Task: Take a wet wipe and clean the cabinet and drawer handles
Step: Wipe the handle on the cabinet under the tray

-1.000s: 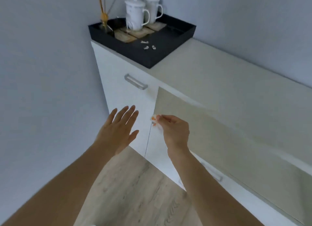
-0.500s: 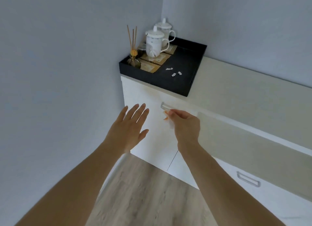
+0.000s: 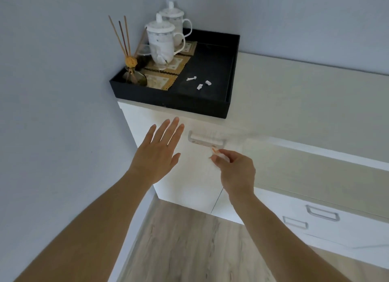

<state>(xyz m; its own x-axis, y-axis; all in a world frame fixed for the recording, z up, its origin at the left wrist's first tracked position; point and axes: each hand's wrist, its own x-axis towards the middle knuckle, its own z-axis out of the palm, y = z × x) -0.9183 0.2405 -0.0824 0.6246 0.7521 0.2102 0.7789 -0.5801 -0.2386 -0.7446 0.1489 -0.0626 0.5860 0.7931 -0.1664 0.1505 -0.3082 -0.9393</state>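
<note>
The right hand (image 3: 235, 172) pinches a wet wipe (image 3: 219, 154) just below the cabinet handle (image 3: 206, 139) — wrap it round the bar, then slide along. Left hand (image 3: 156, 153), beside the handle, spreads flat, holding nothing.

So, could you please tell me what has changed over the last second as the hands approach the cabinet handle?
The right hand, pinching the wet wipe, has risen from the seam between the doors to just under the right end of the cabinet handle. The left hand rose alongside, fingers still spread, holding nothing. The black tray and its cups are unchanged.
</note>
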